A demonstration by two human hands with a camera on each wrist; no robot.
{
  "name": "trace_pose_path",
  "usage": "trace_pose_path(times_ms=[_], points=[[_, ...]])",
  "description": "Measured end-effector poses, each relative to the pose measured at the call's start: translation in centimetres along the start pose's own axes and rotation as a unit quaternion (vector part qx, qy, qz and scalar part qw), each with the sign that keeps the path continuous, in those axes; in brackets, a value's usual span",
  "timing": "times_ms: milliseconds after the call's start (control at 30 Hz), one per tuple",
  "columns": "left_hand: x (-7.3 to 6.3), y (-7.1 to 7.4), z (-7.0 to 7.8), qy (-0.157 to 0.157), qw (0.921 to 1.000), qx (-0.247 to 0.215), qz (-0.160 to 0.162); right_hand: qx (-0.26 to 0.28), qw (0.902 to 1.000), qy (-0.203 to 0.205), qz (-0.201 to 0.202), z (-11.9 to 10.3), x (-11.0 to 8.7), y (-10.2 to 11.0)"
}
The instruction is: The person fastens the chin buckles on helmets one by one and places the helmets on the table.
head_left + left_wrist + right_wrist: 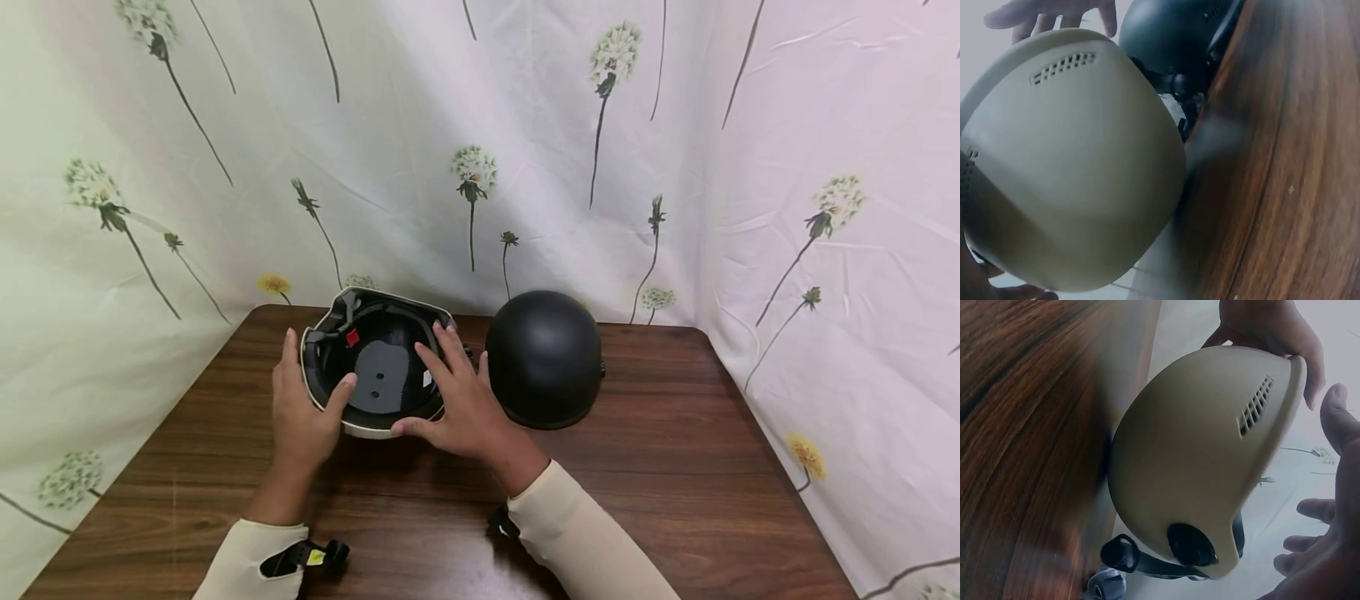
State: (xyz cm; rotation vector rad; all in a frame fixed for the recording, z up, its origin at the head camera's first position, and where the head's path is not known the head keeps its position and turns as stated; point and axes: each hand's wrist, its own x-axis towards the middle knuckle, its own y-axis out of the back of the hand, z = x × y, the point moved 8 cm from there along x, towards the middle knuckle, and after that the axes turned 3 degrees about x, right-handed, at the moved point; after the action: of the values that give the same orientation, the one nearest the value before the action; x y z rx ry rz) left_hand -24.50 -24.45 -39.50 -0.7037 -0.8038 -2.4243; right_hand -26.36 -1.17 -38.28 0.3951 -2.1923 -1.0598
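Observation:
An upturned beige helmet [372, 432] shows its black padded lining in the head view, with a small red piece inside. Its rounded shell [1085, 169] has slotted vents, and a round black side knob [1191, 544] shows in the right wrist view. My left hand [302, 417] grips the left rim, thumb over the edge and fingers along the outside. Spread fingers of my right hand [467, 402] hover over the right side of the opening, thumb near the front rim. That hand appears apart from the shell in the right wrist view.
A black helmet [545, 358] sits dome up on the brown wooden table [675, 467], just right of the right hand. White cloth with dandelion prints [405, 100] hangs behind the table and along its sides.

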Motion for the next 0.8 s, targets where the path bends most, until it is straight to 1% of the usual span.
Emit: trace_pose_path(times_ms=[67,167,400,667,800], points=[[0.0,-0.3,0.1,-0.007,0.9994,0.027,-0.02,-0.013,0.9999,-0.008,-0.005,0.1,0.0,-0.1],[0.0,-0.5,0.1,-0.008,0.9976,0.056,-0.041,-0.025,0.9993,-0.022,-0.013,0.4,0.0,-0.3],[0.1,-0.4,-0.3,0.0,0.9946,0.077,-0.07,-0.023,0.9976,-0.057,-0.03,1.1,-0.1,-0.8],[0.0,-1.0,-0.8,0.026,0.9876,0.096,-0.122,-0.015,0.9981,-0.049,-0.035,1.0,0.0,-1.1],[-0.1,-1.3,-1.1,0.034,0.9851,0.102,-0.134,-0.013,0.9985,-0.042,-0.032,1.0,0.0,-1.1]])
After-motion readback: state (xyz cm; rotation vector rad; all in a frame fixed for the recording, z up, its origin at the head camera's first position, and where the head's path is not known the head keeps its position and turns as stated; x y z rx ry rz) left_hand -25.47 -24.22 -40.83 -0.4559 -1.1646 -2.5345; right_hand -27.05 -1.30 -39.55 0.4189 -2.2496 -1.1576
